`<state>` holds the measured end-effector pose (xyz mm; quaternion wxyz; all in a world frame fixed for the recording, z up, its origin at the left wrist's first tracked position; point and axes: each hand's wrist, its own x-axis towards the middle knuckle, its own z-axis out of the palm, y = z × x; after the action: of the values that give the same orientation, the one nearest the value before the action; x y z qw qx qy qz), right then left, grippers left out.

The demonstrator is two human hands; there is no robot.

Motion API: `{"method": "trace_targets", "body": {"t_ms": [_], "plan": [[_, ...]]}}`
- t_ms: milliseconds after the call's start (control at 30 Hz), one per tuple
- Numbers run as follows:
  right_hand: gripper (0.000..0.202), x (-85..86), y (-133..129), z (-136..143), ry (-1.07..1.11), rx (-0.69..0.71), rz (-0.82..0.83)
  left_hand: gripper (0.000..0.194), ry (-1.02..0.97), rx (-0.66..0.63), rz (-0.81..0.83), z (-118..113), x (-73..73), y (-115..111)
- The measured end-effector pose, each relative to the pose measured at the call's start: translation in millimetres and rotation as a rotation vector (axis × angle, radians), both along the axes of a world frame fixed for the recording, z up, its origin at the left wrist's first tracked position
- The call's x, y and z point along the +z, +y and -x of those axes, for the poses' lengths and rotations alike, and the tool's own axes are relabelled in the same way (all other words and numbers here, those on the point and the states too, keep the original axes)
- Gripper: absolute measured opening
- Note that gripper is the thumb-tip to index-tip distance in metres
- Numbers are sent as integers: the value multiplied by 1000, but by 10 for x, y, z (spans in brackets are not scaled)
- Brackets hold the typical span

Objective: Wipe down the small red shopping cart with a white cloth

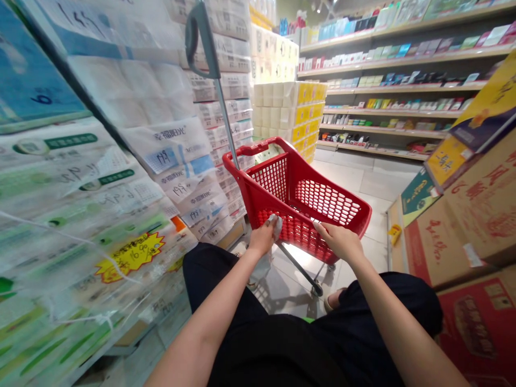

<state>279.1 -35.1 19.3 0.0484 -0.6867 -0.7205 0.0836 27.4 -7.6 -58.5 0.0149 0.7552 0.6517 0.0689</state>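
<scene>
A red plastic shopping cart (266,199) with perforated sides stands in front of my knees, its grey handle (209,54) rising at the back left. My left hand (264,236) is closed on a crumpled white wipe (277,227) and holds it against the cart's near side. My right hand (338,240) grips the top rim on that same side, farther right, with the thumb over the edge. The fingers of the right hand are partly hidden. Below the basket, a grey leg with a caster (316,290) reaches the floor.
Stacked packs of tissue paper (189,177) line the left side, close to the cart. Cardboard boxes (451,231) crowd the right. Behind the cart stand more paper packs (290,107) and long shelves (387,91) of small goods. Pale floor tiles (346,172) lie between.
</scene>
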Motion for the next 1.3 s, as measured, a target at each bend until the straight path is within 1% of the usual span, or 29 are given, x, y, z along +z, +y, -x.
{"method": "trace_targets", "body": {"t_ms": [67, 133, 200, 300, 367, 433, 533, 700, 767, 833, 1000, 1067, 1200, 1300], "plan": [[76, -1, 2, 2, 0, -5, 1, 77, -14, 3, 5, -17, -8, -32], [76, -4, 1, 3, 4, -6, 2, 82, -30, 21, 10, -67, -62, -105], [77, -8, -3, 2, 6, -4, 0, 85, -39, 41, -2, -140, -154, -195], [78, -17, -13, -1, 0, -5, -1, 82, -43, 28, -25, -241, -324, -308], [78, -19, -19, -2, -3, -6, -7, 81, -49, 2, -9, -269, -422, -346], [79, -16, -24, -2, -3, -5, -9, 82, -59, -21, 3, -254, -480, -347], [78, -5, -26, 2, -2, -2, 0, 82, -55, -32, -7, -165, -466, -282], [75, -1, -9, 9, -13, -10, 4, 76, -7, -49, -10, -3, -308, -94], [76, -3, 0, 11, -12, -11, 4, 75, -1, -41, -3, 5, -285, -45], [77, -2, 6, 12, -8, -10, 6, 76, -18, -30, 3, -24, -302, -32], [76, 8, -4, 1, -10, -24, 20, 81, -120, -18, 4, -122, -394, -150], [77, 8, -15, -6, -6, -31, 20, 84, -116, -26, -4, -123, -408, -229], [78, -1, -32, -14, -3, -24, -2, 90, -41, -3, -9, -66, -389, -339], [78, -4, -35, -13, 0, -19, -4, 90, -26, 49, -7, -3, -344, -314]]}}
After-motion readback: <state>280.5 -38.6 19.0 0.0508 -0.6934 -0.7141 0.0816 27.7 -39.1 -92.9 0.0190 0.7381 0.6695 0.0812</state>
